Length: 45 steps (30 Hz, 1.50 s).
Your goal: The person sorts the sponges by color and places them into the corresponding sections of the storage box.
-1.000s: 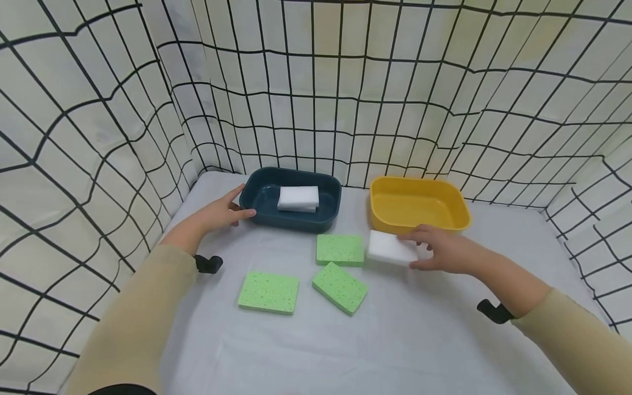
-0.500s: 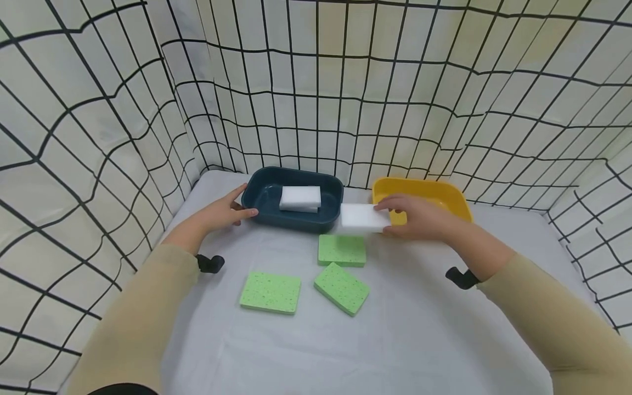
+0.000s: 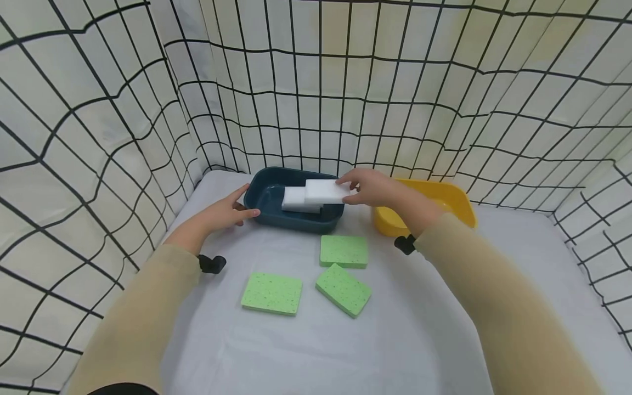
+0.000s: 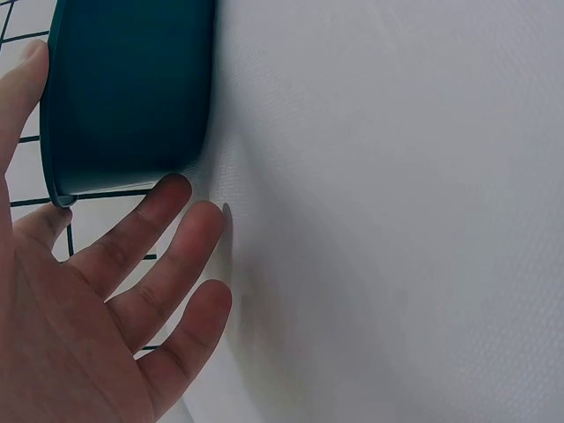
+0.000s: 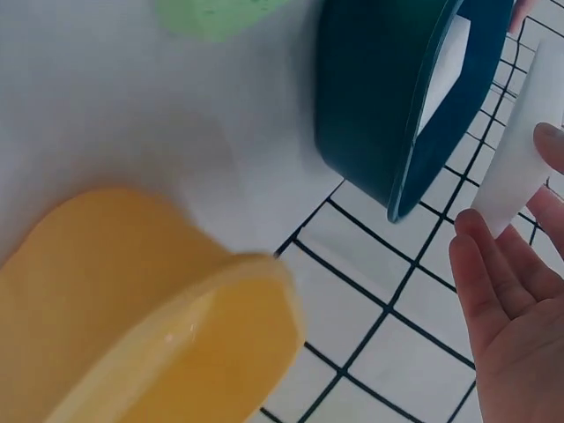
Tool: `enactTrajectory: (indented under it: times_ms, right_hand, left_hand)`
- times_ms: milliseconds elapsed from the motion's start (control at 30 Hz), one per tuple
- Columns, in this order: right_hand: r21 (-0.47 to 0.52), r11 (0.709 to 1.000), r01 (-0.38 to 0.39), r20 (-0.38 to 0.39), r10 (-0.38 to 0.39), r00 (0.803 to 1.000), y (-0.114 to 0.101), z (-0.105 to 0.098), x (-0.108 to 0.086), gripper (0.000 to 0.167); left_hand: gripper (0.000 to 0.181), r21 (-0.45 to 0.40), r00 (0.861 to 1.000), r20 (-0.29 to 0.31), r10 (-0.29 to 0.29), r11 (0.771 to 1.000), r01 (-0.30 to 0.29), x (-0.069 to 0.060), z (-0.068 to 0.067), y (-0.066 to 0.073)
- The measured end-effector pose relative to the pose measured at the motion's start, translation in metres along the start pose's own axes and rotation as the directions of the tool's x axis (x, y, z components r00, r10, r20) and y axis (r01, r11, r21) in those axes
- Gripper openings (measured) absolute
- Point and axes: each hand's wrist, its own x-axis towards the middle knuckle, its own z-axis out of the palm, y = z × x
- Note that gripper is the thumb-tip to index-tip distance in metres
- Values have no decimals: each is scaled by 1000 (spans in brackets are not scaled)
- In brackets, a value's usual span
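In the head view, my right hand (image 3: 367, 186) pinches a white sponge (image 3: 325, 191) between thumb and fingers. It is held over the right part of the dark blue tub (image 3: 276, 219). Inside that tub lie white sponges (image 3: 292, 198), apparently stacked, partly covered by the held one. At the tub's left end, my left hand (image 3: 217, 216) touches the rim with thumb and index finger. In the left wrist view, its other fingers (image 4: 167, 273) are spread and relaxed beside the tub wall. The right wrist view shows the held sponge (image 5: 520, 141) above the tub's rim.
A yellow tub (image 3: 451, 197) stands to the right, partly behind my right forearm. Three green sponges lie in front on the white cloth: one near the tub (image 3: 344, 251), a slanted one (image 3: 344, 289) and a left one (image 3: 272, 293). Black wire mesh (image 3: 316, 115) encloses the back and sides.
My right hand has lifted the white sponge from the cloth in front of the yellow tub and carried it left and back, over the blue tub. My left hand stays in place.
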Motion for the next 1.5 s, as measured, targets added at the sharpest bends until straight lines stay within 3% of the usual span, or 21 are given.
enactTrajectory:
  times_ms: [300,567,767,1133,1500]
  right_hand:
    - [2,999,-32,41,32,999,-18,10,46,49]
    - [-15,999,-47,25,48,999,-31,19,65,48]
    - [14,998,-61,41,61,997,-36,27,69,47]
    - [-48,998,-38,4,38,999,-35,28,74,48]
    - [10,1000,20,-27,-20,999,-32,23,60,55]
  left_hand:
    - [100,8,1000,1,4,1000,-4,0,1,0]
    - [100,1,1000,2,7,1000,-7,0,2,1]
    - [103,8,1000,-4,14,1000,-14,1,2,5]
    - [98,12,1000,-11,16,1000,-15,-1,0,13]
    - [99,28,1000,-7,-3,1000,3,-2,0,5]
